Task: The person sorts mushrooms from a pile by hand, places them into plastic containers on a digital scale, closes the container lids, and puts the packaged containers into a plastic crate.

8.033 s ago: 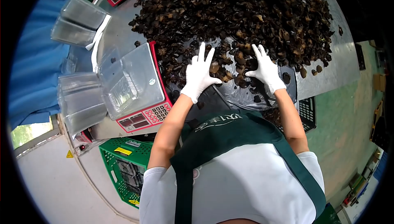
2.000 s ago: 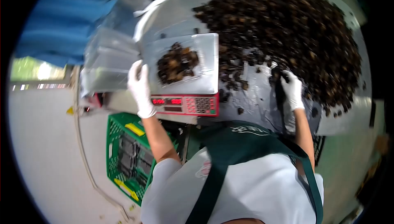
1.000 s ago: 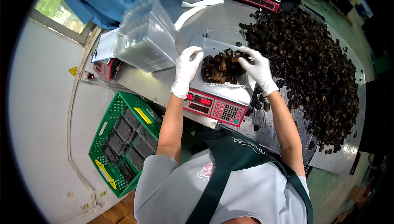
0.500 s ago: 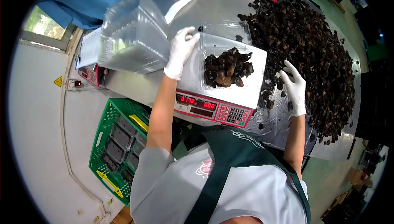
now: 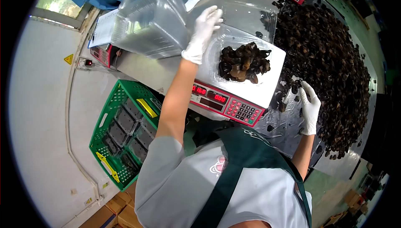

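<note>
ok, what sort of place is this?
Probably a food-packing workshop: there's a big heap of dark pieces, maybe mushrooms, a digital scale bearing a small portion, and a stack of clear plastic containers.

Food-packing workroom, judging by its fittings: 1 metal table [image 5: 140, 68] with a broad heap of dark fungus [image 5: 334, 73], 3 red digital scales [image 5: 229, 106] and nested clear boxes [image 5: 150, 23]. Beside the table, 1 green crate [image 5: 113, 102] of dark packs [image 5: 118, 131]; on the worker [image 5: 167, 178], 1 green apron [image 5: 246, 148].
</note>
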Demonstrator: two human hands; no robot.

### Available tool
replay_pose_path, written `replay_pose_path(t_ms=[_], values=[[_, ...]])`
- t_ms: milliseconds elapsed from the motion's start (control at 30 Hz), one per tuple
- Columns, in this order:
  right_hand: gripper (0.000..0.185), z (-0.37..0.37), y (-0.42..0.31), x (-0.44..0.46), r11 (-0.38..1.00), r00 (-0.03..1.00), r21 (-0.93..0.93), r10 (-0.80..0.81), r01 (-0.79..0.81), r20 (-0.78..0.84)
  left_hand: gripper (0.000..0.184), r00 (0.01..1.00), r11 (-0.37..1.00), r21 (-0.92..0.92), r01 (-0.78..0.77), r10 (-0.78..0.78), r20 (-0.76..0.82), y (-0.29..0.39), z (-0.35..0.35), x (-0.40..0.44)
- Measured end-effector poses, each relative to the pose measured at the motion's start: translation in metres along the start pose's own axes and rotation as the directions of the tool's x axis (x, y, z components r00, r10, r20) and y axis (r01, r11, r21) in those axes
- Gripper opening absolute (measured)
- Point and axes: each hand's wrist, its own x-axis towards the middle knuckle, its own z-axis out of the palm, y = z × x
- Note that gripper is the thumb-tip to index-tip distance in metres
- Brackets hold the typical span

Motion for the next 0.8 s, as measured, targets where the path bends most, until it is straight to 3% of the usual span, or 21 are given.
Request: replay_pose_path(t_ms=[100, 167, 233, 300, 333, 433, 500, 533, 567, 633, 667, 700, 767, 800], values=[[0.032, 0.005, 0.0, -0.002, 0.997, 0.997, 0.015, -0.08, 0.08, -0.007, 0.047, 0.994, 0.991, -0.112, -0.077, 0.085, 0.067, 0.017, -0.013, -0.033], [0.03, 0.01, -0.004, -0.002, 0.997, 0.998, 0.058, -0.051, 0.049, 0.032, 0.038, 0.976, 0.978, 0.078, -0.194, 0.185, 0.111, 0.01, -0.024, -0.062], [0.031, 0.017, -0.014, 0.0, 0.991, 0.99, 0.084, -0.109, 0.102, 0.085, 0.029, 0.973, 0.912, 0.354, -0.207, 0.156, 0.167, 0.006, -0.026, -0.096], [0.033, 0.027, -0.027, 0.002, 0.981, 0.988, 0.191, -0.073, 0.046, 0.139, 0.035, 0.907, 0.712, 0.563, -0.42, 0.32, 0.272, 0.0, -0.025, -0.12], [0.034, 0.033, -0.036, 0.002, 0.984, 0.985, 0.167, -0.086, 0.06, 0.15, 0.042, 0.961, 0.79, 0.547, -0.276, 0.213, 0.177, -0.006, -0.022, -0.134], [0.047, 0.048, -0.034, 0.008, 0.996, 0.974, 0.079, -0.049, 0.031, 0.223, 0.049, 0.994, 0.924, 0.37, -0.096, 0.068, 0.089, -0.033, -0.024, -0.149], [0.051, 0.056, -0.029, 0.006, 0.997, 0.961, 0.07, -0.042, 0.023, 0.272, 0.051, 1.0, 0.943, 0.333, -0.021, 0.024, -0.006, -0.043, -0.019, -0.154], [0.054, 0.061, -0.022, 0.006, 0.986, 0.939, 0.159, -0.019, -0.038, 0.343, 0.048, 0.996, 0.953, 0.291, 0.085, -0.076, -0.041, -0.039, -0.014, -0.155], [0.051, 0.064, -0.02, 0.005, 0.992, 0.927, 0.106, 0.028, -0.073, 0.374, 0.048, 0.997, 0.955, 0.285, 0.079, -0.073, -0.032, -0.04, -0.013, -0.155], [0.045, 0.07, -0.027, 0.002, 0.963, 0.909, 0.204, 0.079, -0.176, 0.409, 0.042, 0.947, 0.924, 0.215, 0.316, -0.322, -0.011, -0.037, -0.013, -0.153], [0.03, 0.078, -0.02, 0.003, 0.926, 0.91, 0.301, 0.093, -0.228, 0.403, 0.033, 0.95, 0.932, 0.195, 0.305, -0.312, 0.005, -0.035, -0.012, -0.153], [0.03, 0.079, -0.02, 0.005, 0.925, 0.912, 0.305, 0.091, -0.227, 0.4, 0.033, 0.951, 0.933, 0.198, 0.302, -0.309, 0.007, -0.034, -0.012, -0.152], [0.022, 0.079, -0.02, 0.009, 0.789, 0.856, 0.461, 0.15, -0.406, 0.495, 0.025, 0.951, 0.941, 0.158, 0.298, -0.307, 0.04, -0.036, -0.013, -0.15], [0.013, 0.079, -0.021, 0.008, 0.74, 0.863, 0.532, 0.128, -0.411, 0.488, 0.025, 0.952, 0.943, 0.158, 0.294, -0.303, 0.038, -0.036, -0.013, -0.15]])
